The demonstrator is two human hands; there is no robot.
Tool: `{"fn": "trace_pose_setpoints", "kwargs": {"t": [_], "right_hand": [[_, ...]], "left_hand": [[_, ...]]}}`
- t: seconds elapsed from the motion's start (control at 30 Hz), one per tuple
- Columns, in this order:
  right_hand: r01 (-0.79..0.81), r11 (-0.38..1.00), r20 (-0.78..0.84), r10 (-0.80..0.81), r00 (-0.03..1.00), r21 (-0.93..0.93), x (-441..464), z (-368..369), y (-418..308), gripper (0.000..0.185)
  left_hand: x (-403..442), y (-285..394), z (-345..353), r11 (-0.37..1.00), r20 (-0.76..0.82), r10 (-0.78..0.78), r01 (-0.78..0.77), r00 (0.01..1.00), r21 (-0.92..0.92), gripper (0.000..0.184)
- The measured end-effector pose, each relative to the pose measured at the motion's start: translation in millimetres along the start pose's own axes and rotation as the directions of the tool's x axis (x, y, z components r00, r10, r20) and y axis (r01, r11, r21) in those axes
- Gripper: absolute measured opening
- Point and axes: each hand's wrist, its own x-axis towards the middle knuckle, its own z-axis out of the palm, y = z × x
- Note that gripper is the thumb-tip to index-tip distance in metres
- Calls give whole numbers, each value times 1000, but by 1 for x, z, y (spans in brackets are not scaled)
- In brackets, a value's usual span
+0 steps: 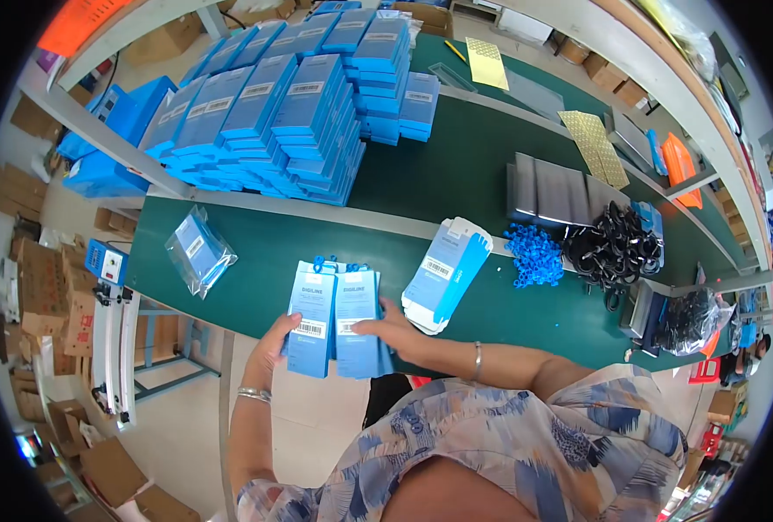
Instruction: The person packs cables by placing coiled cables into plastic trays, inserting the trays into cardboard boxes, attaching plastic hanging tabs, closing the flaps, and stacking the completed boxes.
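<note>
Two side-by-side stacks of slim blue boxes, the left stack (313,300) and the right stack (356,300), are held at the table's front edge. Each has a white barcode label, with small blue clips at its top end. My left hand (275,337) grips the left stack by its outer side, thumb on the front. Around the right stack closes my right hand (391,332), its thumb across the label; its other fingers are partly hidden behind. Just to the right lies a fanned pile of flat blue-and-white cartons (447,274) on the green table (256,244).
A large stack of blue boxes (256,113) fills the back left. A clear bag with a blue box (199,250) lies left. Blue clips (533,255), black cables (614,244) and grey sleeves (547,191) sit right. A metal rail (386,217) crosses the table.
</note>
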Motion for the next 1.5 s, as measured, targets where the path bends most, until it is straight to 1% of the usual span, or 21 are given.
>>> {"fn": "trace_pose_setpoints", "kwargs": {"t": [0.1, 0.17, 0.27, 0.33, 0.43, 0.57, 0.77, 0.8, 0.87, 0.97, 1.0, 1.03, 1.07, 1.1, 1.13, 1.17, 1.2, 1.27, 1.33, 1.43, 1.5], "right_hand": [[-115, 993, 77, 116, 990, -23, -12, -22, -34, 94], [-45, 999, 117, 49, 992, -30, -23, -41, -54, 94], [46, 964, 105, -76, 992, 263, -15, -79, -111, 80], [231, 931, -6, -239, 971, 281, 27, -124, -147, 65], [508, 856, -128, -495, 859, 99, 90, -173, -225, 59], [488, 872, -150, -478, 866, 37, 151, -188, -302, 70], [457, 887, -79, -452, 888, 68, 255, -196, -317, 82], [452, 878, -156, -429, 890, 161, 239, -182, -320, 81], [446, 858, -239, -392, 889, 253, 205, -168, -301, 81], [617, 778, -231, -626, 745, -118, 171, -173, -259, 51], [696, 717, -288, -675, 680, -37, 145, -147, -219, 36], [590, 806, -25, -591, 806, -55, 106, -129, -196, 29], [471, 822, 98, -465, 880, -320, 89, -114, -164, 25], [344, 912, 123, -323, 938, -224, 76, -96, -115, 23], [373, 925, 189, -353, 916, -77, 56, -77, -76, 27], [188, 927, 232, -115, 966, -323, 38, -60, -56, 37], [233, 788, 342, -30, 939, -569, 27, -43, -47, 53], [87, 862, 391, 135, 910, -499, 23, -8, -14, 74], [196, 928, 465, -29, 885, -317, 26, 23, -6, 72], [276, 915, 398, -145, 906, -294, 38, 32, 23, 69], [275, 921, 376, -160, 913, -275, 31, 32, 15, 69]], "left_hand": [[2, 0, 4, 999, -12, 3, -2, 1000, 33, 81], [2, 0, 8, 1000, -4, -4, 4, 1000, 25, 80], [-1, 3, 10, 1000, 10, 10, -11, 1000, 24, 80], [2, 3, 7, 1000, 5, 3, -3, 1000, 30, 81], [3, -3, 2, 999, -21, -28, 28, 999, 24, 83], [2, -7, -1, 1000, -50, -20, 21, 999, 13, 84], [-2, 6, 5, 994, -72, -62, 68, 995, 81, 86], [-5, 10, 8, 994, -72, -67, 73, 995, 80, 86], [-10, 20, 16, 995, -42, -7, 11, 999, 97, 83], [-14, 40, 33, 990, 3, 75, -74, 997, 118, 80], [-17, 46, 40, 982, -36, 87, -79, 996, 171, 79], [-22, 50, 48, 972, -77, 95, -76, 992, 221, 79], [-27, 52, 55, 960, -119, 103, -68, 987, 270, 78], [-31, 50, 60, 947, -165, 113, -56, 980, 317, 77], [-33, 47, 62, 948, -168, 110, -53, 980, 315, 77], [-35, 43, 64, 935, -191, 141, -67, 971, 349, 76], [-34, 41, 65, 918, -209, 180, -88, 961, 387, 75], [-33, 33, 69, 878, -236, 255, -122, 938, 463, 73], [-30, 24, 74, 821, -265, 320, -127, 910, 556, 72], [-32, 5, 85, 624, -317, 482, -65, 817, 779, 69], [-40, 7, 100, 676, -321, 498, -129, 806, 726, 67]]}}
